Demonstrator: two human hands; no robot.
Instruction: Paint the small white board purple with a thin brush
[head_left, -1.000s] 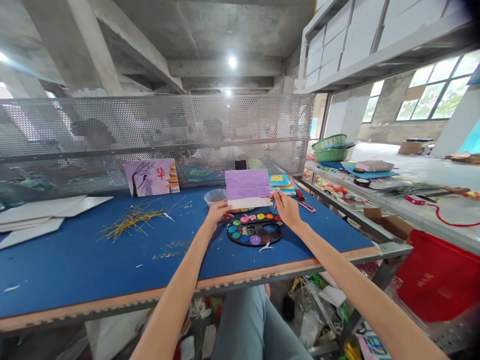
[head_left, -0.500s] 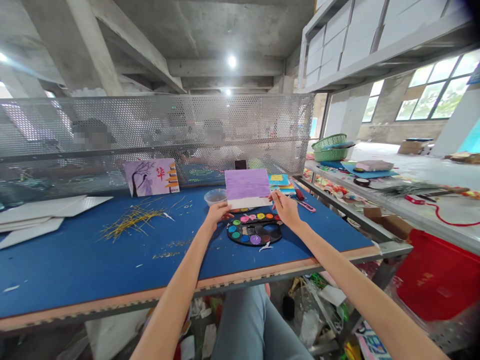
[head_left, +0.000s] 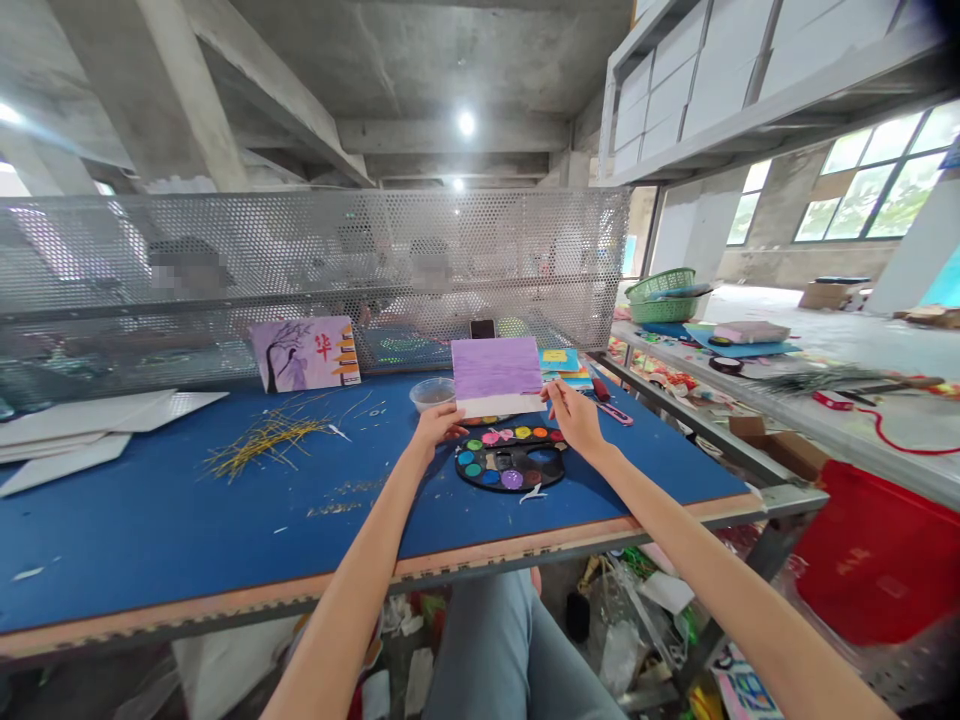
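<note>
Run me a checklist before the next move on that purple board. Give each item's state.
Board held: ok, left hand is at the lower left corner of the purple-painted board.
Brush grip: cannot tell, right hand pinches something too thin to make out.
Paint in reach: ok, watercolour palette lies just in front of the board.
Rinse water: cannot tell, contents of the clear plastic tub are unclear.
Board coverage: not ok, a white strip remains along the bottom edge.

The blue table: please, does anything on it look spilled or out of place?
Yes. Loose yellow strands lie scattered on the blue table, to the side of the left hand, with small crumbs nearer the front edge. They look spilled because they form a messy pile outside any container.
</note>
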